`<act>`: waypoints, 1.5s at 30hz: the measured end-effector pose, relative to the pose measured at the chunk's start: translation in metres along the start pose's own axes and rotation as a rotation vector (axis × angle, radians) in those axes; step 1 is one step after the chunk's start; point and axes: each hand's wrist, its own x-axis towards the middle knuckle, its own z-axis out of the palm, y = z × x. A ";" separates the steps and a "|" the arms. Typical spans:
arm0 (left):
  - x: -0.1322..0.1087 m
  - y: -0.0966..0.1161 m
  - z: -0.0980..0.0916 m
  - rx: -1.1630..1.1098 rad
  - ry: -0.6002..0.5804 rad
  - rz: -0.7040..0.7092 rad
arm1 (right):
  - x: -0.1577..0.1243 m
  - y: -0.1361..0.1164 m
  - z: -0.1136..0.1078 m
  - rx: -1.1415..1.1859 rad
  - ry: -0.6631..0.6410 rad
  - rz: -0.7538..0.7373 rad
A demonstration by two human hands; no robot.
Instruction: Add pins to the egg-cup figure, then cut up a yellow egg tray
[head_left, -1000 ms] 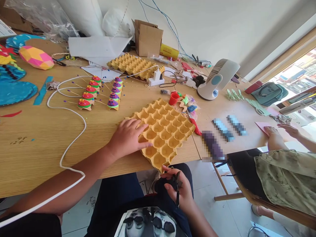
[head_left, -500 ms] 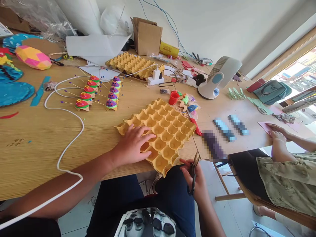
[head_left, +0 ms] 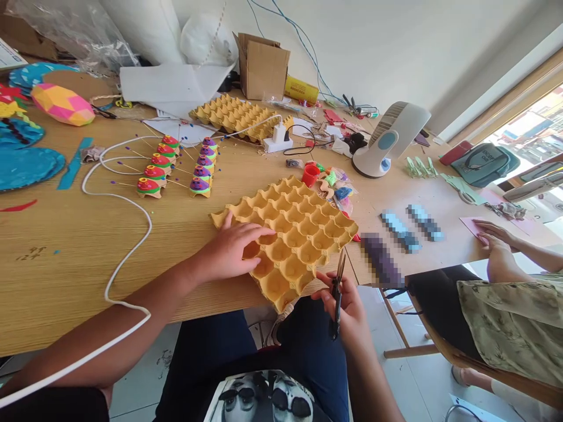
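A yellow molded egg tray [head_left: 292, 234] lies at an angle on the table, its near corner jutting past the front edge. My left hand [head_left: 229, 249] grips the tray's left side, thumb and index finger pressed into its cups and the other fingers partly hidden. In my right hand [head_left: 347, 302] is a pair of dark-handled scissors [head_left: 338, 293], blades pointing up and close together. The fingertips of that hand are beside the tray's near right corner; whether they touch it I cannot tell.
Two rows of painted tray pieces with sticks [head_left: 155, 170] stand behind left. A white cable [head_left: 132, 249] crosses the left side. Beyond the tray are a red cup [head_left: 310, 174], clay packets and a white fan [head_left: 387, 140]. Another person's hands [head_left: 495, 234] rest on pink paper at right.
The egg tray has shifted and turned slightly, its right corner moving right and its near corner left. My left hand has slid a little left, and the scissors have turned more edge-on.
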 end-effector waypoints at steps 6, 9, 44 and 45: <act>0.003 -0.009 -0.005 -0.002 -0.082 -0.005 | -0.017 0.016 0.016 0.006 -0.072 0.000; 0.004 -0.010 -0.006 0.043 -0.127 0.009 | -0.023 0.028 0.025 0.043 -0.117 -0.003; 0.015 -0.034 0.013 -0.038 0.121 0.018 | -0.044 0.084 0.036 -0.035 -0.321 0.093; 0.015 -0.034 0.013 -0.038 0.123 0.019 | -0.044 0.083 0.036 -0.041 -0.315 0.096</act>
